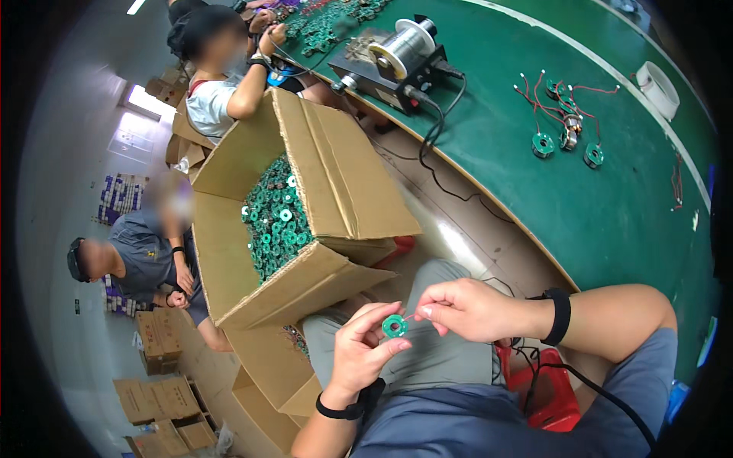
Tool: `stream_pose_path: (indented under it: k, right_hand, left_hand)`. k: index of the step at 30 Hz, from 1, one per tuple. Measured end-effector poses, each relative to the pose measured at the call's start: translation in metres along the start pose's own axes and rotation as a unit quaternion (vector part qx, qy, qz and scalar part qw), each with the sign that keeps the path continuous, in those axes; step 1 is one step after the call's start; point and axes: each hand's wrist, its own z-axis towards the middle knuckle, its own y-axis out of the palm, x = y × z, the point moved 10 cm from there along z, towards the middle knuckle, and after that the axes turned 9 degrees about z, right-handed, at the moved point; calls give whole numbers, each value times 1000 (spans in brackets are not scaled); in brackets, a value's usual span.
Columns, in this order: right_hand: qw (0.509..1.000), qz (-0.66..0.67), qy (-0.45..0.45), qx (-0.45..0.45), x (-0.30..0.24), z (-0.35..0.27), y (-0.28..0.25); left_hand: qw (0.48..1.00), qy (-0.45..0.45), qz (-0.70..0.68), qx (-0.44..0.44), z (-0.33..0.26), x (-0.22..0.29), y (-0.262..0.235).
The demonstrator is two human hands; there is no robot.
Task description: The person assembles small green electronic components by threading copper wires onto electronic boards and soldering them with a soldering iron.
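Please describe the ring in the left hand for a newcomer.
Find the grey trousers, lower middle. Above them, the left hand holds a small green ring. Unlike the rings heaped in the cardboard box, it is held alone, its red wire pinched by the right hand.

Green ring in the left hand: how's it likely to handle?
The green ring is probably light: the left hand easily pinches it. Its round outline may let it roll on edge. The red wire, running to the right hand, looks thin, so likely floppy.

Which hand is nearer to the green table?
Right. The right hand is left of the green table, pinching a red wire; the left hand is farther left, holding a green ring.
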Motion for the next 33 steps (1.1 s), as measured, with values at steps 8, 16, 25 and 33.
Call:
stream_pose_path:
  k: [8,16,25,33]
  right_hand:
    - [995,-83,-53,0,-12,-6,4]
    - [993,-105,-59,-8,-15,-10,8]
    - [990,-124,-65,-17,-15,-8,11]
    - [991,-124,-36,-34,-12,-8,13]
  left_hand:
    - [990,-79,-118,-8,-8,-33,0]
    - [997,-75,2,-17,-11,-20,3]
    - [996,-38,83,11,-11,-5,-5]
    - [989,7,143,23,-11,9,-5]
